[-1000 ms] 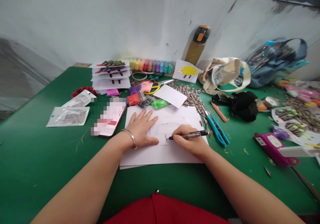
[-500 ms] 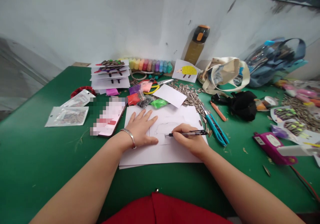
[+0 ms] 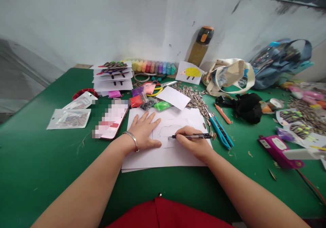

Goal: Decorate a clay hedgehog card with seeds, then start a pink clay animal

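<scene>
At the centre of the frame, a stack of white paper lies on the green table, and both hands work on its top sheet. The left hand lies flat, fingers spread, palm pressing the sheet down; it holds nothing and shows no shift from its placement one second ago. The right hand is closed around a black pen, which lies nearly level with its tip pointing toward the left of the frame and touching the paper. Compared with one second ago, the pen tip now sits slightly higher on the sheet, and against the picture half a second back it has hardly moved; this reads as a short stroke that adds to the faint pencilled or inked outline between the two hands, so the drawing appears to be under way and not finished. The two hands stay well apart, one on each side of the outline. Just right of the paper lies a blue utility knife, untouched, with scattered sunflower seeds above it. Toward the upper middle of the frame sit small coloured clay packets, scissors and a card bearing a yellow hedgehog figure. At the middle left lies a phone, its surface blurred out.
</scene>
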`<move>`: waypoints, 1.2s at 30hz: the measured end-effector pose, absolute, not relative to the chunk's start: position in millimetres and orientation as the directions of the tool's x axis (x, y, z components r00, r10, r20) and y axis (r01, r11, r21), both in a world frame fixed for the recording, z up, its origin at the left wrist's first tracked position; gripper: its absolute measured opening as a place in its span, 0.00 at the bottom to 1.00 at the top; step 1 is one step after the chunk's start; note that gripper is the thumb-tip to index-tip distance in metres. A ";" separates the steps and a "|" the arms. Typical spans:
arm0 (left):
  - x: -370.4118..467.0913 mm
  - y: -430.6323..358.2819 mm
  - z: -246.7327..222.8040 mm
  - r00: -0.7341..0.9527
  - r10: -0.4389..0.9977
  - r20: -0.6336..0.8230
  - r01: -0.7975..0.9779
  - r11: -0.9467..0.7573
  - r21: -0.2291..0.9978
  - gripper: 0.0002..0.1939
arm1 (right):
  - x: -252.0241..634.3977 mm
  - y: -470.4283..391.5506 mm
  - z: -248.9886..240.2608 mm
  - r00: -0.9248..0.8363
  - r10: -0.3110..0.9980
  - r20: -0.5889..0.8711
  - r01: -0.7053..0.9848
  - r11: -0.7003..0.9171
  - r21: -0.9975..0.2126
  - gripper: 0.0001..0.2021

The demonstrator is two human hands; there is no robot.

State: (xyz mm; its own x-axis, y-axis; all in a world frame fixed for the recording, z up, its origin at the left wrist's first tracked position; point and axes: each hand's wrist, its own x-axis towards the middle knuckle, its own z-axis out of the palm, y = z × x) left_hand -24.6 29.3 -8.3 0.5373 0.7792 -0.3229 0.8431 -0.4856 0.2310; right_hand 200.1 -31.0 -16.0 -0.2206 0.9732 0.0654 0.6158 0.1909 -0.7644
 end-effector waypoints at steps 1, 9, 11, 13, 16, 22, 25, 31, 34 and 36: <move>-24.6 29.3 -8.3 0.538 0.779 -0.323 0.843 -0.486 0.231 0.51 | 199.9 -30.9 -15.7 -0.222 0.973 0.066 0.621 0.193 -0.760 0.06; -24.5 29.0 -6.5 0.533 0.777 -0.336 0.846 -0.481 0.230 0.51 | 200.0 -31.3 -13.7 -0.265 0.960 0.088 0.605 0.237 -0.760 0.07; -24.5 29.2 -6.2 0.533 0.776 -0.338 0.846 -0.481 0.229 0.51 | 200.2 -31.0 -13.2 -0.286 0.954 0.092 0.600 0.252 -0.759 0.06; -24.6 29.3 -6.4 0.534 0.776 -0.334 0.845 -0.484 0.227 0.51 | 200.5 -30.6 -12.9 -0.285 0.954 0.089 0.590 0.248 -0.769 0.06; -24.5 29.3 -7.0 0.535 0.779 -0.328 0.845 -0.486 0.224 0.51 | 200.5 -30.4 -13.6 -0.245 0.966 0.077 0.586 0.211 -0.782 0.06; -24.2 29.0 -6.8 0.531 0.780 -0.331 0.847 -0.482 0.224 0.50 | 199.8 -31.0 -16.1 -0.222 0.972 0.074 0.616 0.199 -0.762 0.06; -24.3 28.9 -6.3 0.531 0.779 -0.335 0.848 -0.481 0.225 0.50 | 199.8 -30.6 -14.7 -0.254 0.963 0.086 0.605 0.228 -0.763 0.06; -24.5 28.7 -7.4 0.530 0.779 -0.335 0.848 -0.480 0.225 0.50 | 197.5 -29.3 -10.1 -0.263 0.961 0.090 0.601 0.236 -0.764 0.07; -24.5 28.7 -7.9 0.532 0.780 -0.330 0.847 -0.482 0.225 0.51 | 196.7 -29.7 -9.7 -0.278 0.957 0.085 0.623 0.247 -0.743 0.07; -24.6 28.8 -7.7 0.530 0.782 -0.328 0.848 -0.481 0.223 0.50 | 197.3 -30.2 -10.1 -0.290 0.953 0.083 0.622 0.254 -0.741 0.07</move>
State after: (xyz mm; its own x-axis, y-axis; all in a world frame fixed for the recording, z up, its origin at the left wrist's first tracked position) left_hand -24.6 28.8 -7.7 0.5304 0.7819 -0.3277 0.8476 -0.4813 0.2234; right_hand 197.3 -30.2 -10.1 -0.2903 0.9533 0.0829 0.6217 0.2538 -0.7410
